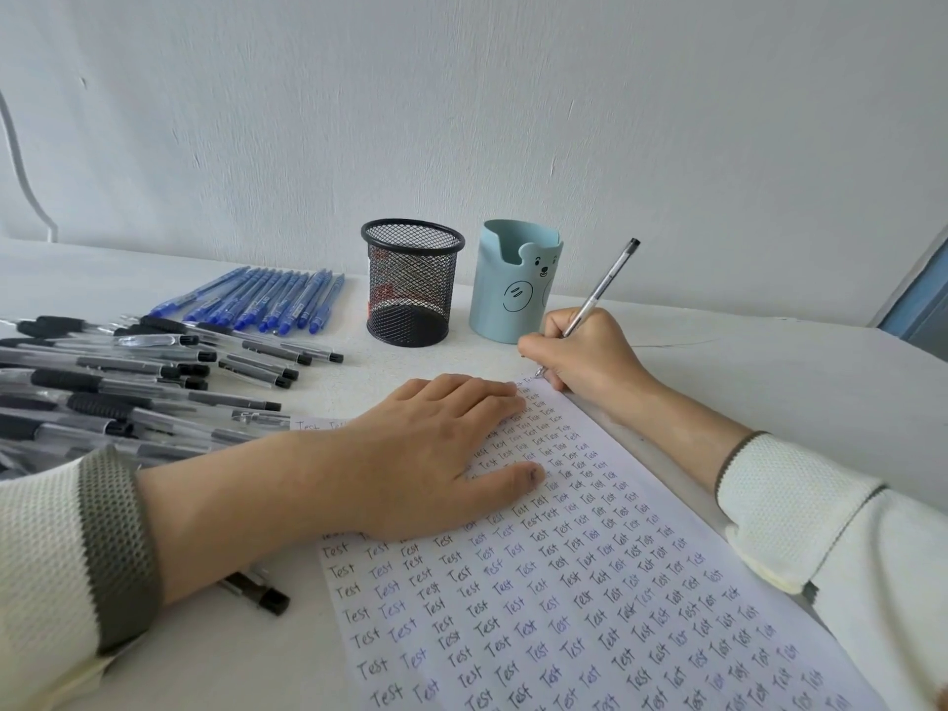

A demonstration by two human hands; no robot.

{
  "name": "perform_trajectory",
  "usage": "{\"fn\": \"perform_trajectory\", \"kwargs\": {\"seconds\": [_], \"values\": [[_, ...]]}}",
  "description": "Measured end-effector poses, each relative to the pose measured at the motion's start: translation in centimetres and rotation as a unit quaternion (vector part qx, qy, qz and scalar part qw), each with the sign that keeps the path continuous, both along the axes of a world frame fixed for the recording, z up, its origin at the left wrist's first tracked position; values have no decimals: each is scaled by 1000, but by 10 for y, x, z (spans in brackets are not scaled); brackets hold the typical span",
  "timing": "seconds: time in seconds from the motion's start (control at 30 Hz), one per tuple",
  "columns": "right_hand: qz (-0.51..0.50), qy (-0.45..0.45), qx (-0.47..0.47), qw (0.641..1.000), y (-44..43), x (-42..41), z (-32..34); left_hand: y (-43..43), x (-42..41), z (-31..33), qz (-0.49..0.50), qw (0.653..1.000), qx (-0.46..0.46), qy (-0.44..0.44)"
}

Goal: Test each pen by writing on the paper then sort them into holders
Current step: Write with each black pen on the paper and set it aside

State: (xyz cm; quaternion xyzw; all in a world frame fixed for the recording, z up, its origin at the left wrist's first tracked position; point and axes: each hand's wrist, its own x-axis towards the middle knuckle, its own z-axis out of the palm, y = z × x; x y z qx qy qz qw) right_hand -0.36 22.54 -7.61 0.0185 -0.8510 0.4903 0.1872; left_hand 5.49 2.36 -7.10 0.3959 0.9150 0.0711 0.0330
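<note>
Your right hand (585, 351) pinches the black-capped pen (600, 289), tip at the far corner of the paper (615, 582), and your left hand (436, 454) presses flat, fingers straight, on the paper's upper part; lifting it may let the sheet slip, sending the tip off the edge.

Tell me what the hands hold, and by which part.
The right hand grips a clear pen low on its barrel, near the tip. The left hand holds nothing; it rests flat on the paper.
</note>
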Motion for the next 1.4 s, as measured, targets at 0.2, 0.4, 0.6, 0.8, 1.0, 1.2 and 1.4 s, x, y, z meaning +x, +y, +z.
{"fn": "perform_trajectory", "kwargs": {"seconds": [0.2,0.4,0.6,0.8,1.0,1.2,1.4], "values": [[7,4,19,1000,0,1,0,0,1,0,-2,1000,-4,-1],[-28,95,-80,992,5,1,6,-1,2,0,-2,1000,-8,1],[-40,150,-105,982,14,11,24,-1,4,3,-4,1000,-1,0],[-63,146,-161,974,28,1,25,-1,4,3,-1,1000,2,1],[-14,69,-216,974,28,0,26,-1,3,3,-1,1000,4,3],[23,9,-322,946,41,1,34,-1,3,3,-5,1000,6,4],[-6,25,-355,935,46,-5,27,-1,5,5,-5,1000,1,1]]}}
